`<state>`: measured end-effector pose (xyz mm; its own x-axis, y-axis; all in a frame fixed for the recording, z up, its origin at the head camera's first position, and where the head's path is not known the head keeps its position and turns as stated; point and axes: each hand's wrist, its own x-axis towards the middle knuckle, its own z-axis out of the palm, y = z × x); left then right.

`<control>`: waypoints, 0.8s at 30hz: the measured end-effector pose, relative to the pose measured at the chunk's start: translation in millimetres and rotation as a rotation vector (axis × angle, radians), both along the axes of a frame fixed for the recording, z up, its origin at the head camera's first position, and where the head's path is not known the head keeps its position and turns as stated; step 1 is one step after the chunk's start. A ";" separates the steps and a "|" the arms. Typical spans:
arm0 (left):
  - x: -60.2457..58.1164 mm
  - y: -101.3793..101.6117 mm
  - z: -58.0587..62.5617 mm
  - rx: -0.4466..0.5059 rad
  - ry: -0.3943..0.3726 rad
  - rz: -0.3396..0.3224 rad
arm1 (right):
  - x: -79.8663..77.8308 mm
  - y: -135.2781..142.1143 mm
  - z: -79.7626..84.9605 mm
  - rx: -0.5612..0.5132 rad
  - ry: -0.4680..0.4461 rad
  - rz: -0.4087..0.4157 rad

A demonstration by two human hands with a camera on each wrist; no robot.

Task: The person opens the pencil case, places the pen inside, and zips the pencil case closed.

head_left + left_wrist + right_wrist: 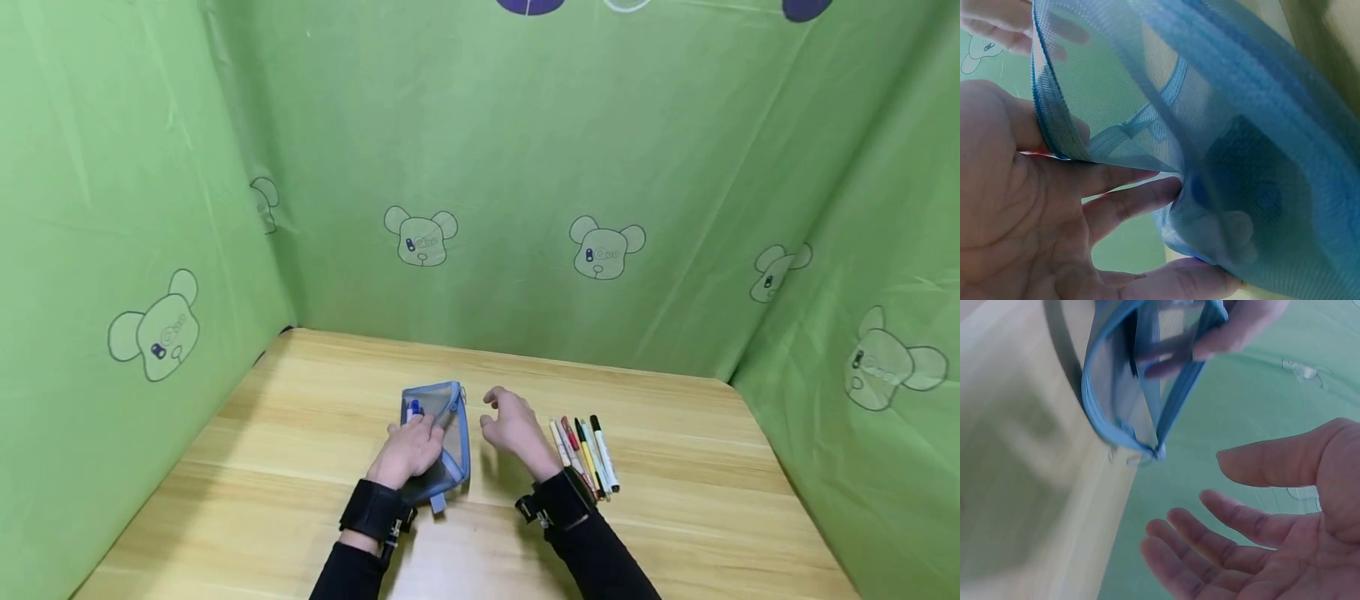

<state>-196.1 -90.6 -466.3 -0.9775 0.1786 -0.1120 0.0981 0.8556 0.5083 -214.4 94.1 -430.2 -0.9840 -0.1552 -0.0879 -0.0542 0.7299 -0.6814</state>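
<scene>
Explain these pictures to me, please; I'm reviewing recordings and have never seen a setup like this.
There is no machine here: a person works with two bare hands. The wide picture comes from a camera on the head, looking forward and down; the two close ones come from a camera on each wrist. Green cloth hangs around a wooden table. The left hand holds a blue mesh pouch; a blue-topped item, probably a pen, shows at it. The right hand is empty, beside the pouch and not touching it. Near the right wrist, a group of pens and markers lies on the table.
</scene>
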 end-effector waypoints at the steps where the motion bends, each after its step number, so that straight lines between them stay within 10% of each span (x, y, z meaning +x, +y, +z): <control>1: 0.0 -0.3 0.4 0.002 0.003 -0.002 | -0.1 2.5 1.0 0.007 0.013 -0.010; 24: -1.2 -3.5 1.2 0.015 0.006 -0.024 | 0.1 59.4 10.7 0.279 0.158 -0.155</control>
